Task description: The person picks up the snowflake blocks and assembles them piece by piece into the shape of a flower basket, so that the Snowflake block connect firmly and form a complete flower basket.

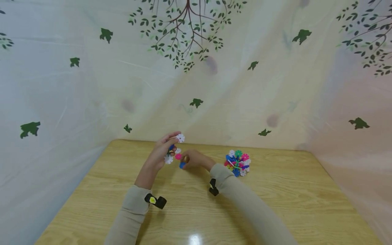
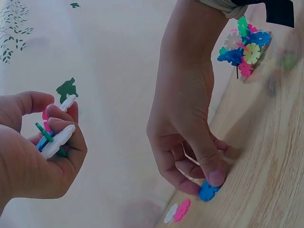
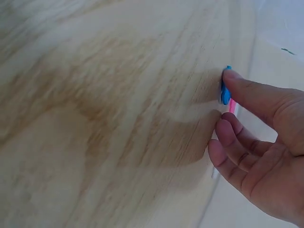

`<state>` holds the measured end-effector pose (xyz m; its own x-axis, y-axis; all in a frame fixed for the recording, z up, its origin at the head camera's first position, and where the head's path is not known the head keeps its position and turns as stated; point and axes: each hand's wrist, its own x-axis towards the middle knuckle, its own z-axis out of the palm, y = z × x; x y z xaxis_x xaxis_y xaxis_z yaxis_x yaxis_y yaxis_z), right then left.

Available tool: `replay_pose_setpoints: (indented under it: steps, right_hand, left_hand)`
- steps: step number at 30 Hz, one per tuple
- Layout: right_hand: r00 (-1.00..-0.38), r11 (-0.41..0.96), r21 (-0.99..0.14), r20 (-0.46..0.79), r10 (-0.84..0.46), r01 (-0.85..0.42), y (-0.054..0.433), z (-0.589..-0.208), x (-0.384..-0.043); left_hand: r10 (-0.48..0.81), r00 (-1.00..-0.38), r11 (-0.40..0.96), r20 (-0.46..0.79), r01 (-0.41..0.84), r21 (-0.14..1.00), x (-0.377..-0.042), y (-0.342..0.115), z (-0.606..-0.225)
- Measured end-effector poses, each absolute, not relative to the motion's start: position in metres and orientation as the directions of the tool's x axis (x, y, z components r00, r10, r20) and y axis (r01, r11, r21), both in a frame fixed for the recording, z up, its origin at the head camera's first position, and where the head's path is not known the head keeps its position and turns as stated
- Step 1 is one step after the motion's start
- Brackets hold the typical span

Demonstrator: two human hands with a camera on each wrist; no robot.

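My left hand [image 1: 157, 154] grips a small joined cluster of notched plastic snowflake discs; a white disc [image 2: 59, 141] and green, blue and pink ones show between its curled fingers. Lower on the wooden table, my right hand [image 1: 195, 159] pinches a blue snowflake disc [image 2: 208, 191] at the tabletop. In the right wrist view, the thumb lies over that blue disc [image 3: 225, 92], while the other fingers curl loosely beside it. Just beyond it, a pink disc [image 2: 182, 210] and a white disc [image 2: 171, 213] lie side by side on the table.
To the right of my right hand stands a multicoloured cluster of snowflake discs [image 1: 238, 163]. A pale curtain [image 1: 220, 112] printed with leaves hangs behind the wooden table [image 1: 190, 207] and along its sides. Each sleeve carries a black wrist camera.
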<state>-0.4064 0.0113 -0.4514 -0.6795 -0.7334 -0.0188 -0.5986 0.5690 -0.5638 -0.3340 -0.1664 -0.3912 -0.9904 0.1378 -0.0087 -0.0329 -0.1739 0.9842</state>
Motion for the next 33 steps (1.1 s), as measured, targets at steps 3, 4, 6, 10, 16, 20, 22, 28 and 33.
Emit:
replay_pose_setpoints:
  steps: [3, 4, 6, 10, 16, 20, 22, 28, 33]
  right_hand:
    - [-0.701, 0.56, -0.609, -0.009, -0.713, -0.561, 0.017, -0.454, -0.406]
    - [-0.709, 0.552, -0.628, -0.001, -0.705, -0.548, 0.02, -0.455, -0.406]
    - [-0.725, 0.532, -0.668, 0.016, -0.689, -0.52, 0.027, -0.457, -0.404]
    - [-0.77, 0.492, -0.758, 0.02, -0.637, -0.427, 0.043, -0.457, -0.399]
    - [-0.832, 0.363, -0.878, 0.067, -0.55, -0.311, 0.067, -0.448, -0.39]
    - [-0.858, 0.261, -0.924, 0.119, -0.499, -0.28, 0.079, -0.439, -0.386]
    - [-0.871, 0.216, -0.935, 0.154, -0.467, -0.281, 0.081, -0.434, -0.383]
    - [-0.881, 0.123, -0.926, 0.289, -0.375, -0.357, 0.079, -0.424, -0.375]
    - [-0.883, 0.102, -0.912, 0.351, -0.31, -0.398, 0.074, -0.418, -0.368]
  left_hand:
    - [0.138, -0.99, -0.185, -0.01, -0.035, 0.982, -0.335, -0.164, -0.393]
    - [0.136, -0.991, -0.195, -0.013, -0.04, 0.98, -0.335, -0.163, -0.394]
    - [0.133, -0.991, -0.207, -0.016, -0.043, 0.977, -0.336, -0.16, -0.395]
    - [0.137, -0.99, -0.243, -0.028, -0.061, 0.968, -0.339, -0.154, -0.399]
    - [0.146, -0.989, -0.263, -0.037, -0.075, 0.962, -0.34, -0.146, -0.403]
    - [0.158, -0.986, -0.232, -0.053, -0.089, 0.969, -0.339, -0.142, -0.403]
    - [0.16, -0.985, -0.219, -0.065, -0.099, 0.971, -0.338, -0.14, -0.403]
    - [0.162, -0.983, -0.204, -0.088, -0.121, 0.972, -0.339, -0.134, -0.405]
    - [0.179, -0.98, -0.193, -0.083, -0.117, 0.974, -0.338, -0.132, -0.407]
